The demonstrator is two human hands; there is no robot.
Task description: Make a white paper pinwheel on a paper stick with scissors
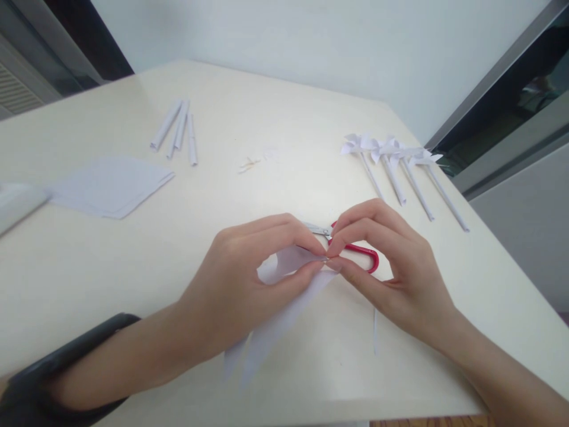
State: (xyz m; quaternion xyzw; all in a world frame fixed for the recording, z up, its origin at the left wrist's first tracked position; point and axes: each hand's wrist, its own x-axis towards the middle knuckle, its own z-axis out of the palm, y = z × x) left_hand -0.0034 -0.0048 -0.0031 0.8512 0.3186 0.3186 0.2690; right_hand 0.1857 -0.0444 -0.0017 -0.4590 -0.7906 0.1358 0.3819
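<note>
My left hand (262,273) is closed in a pinch on a sheet of white paper (288,305), cut into flaps that hang below and behind the fingers. The fingertips of my right hand (386,255) meet those of the left at the paper's gathered point. They are pinched together on something small and pale, too tiny to make out. Behind my fingers, scissors (362,252) with red handles lie on the table, partly hidden by the right hand. A thin white paper strip (375,332) lies below the right hand.
Several paper pinwheels (393,160) on rolled sticks lie at the right. Several paper rolls (180,127) lie at the back left, near stacked paper squares (111,184) and a white object (20,204). Small toothpick-like pieces (249,164) lie mid-table. A wall (284,41) borders the white table (284,107).
</note>
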